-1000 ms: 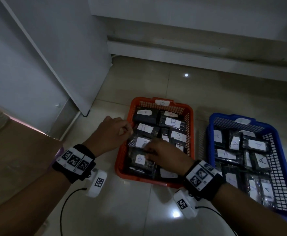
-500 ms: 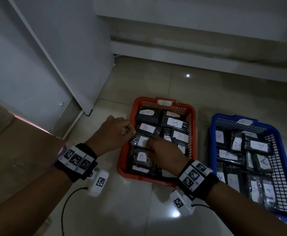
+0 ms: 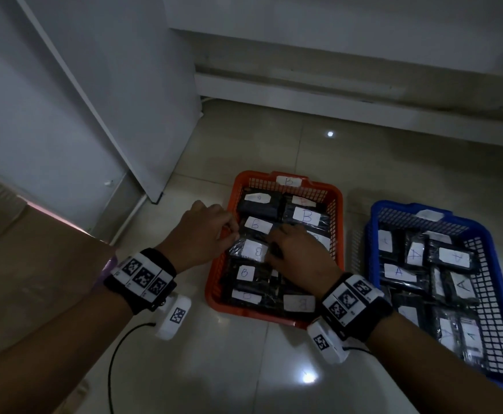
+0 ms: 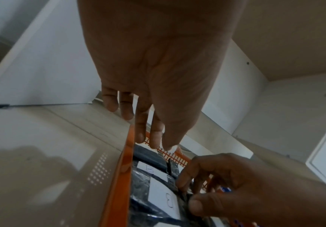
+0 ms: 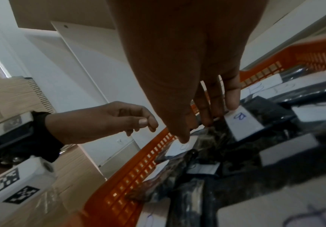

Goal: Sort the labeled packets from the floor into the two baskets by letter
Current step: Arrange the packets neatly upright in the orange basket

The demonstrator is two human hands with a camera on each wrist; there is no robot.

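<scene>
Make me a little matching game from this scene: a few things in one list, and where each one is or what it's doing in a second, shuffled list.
Things:
1. orange basket
2. blue basket
3. right hand
4. left hand

States:
a. holds packets marked A
b. fingers on a B packet
c. holds packets marked B
d. hovers at the orange basket's left rim

Pairs: 1-c, 2-a, 3-b, 4-d

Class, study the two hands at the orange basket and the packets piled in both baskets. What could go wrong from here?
1. The orange basket is heaped; as the right hand presses among the B packets, one near the rim could slide out.
2. Several labels lie tilted or face away in dim light, so a letter might be misread.
3. The left hand hovers at the basket's edge and could nudge it.
</scene>
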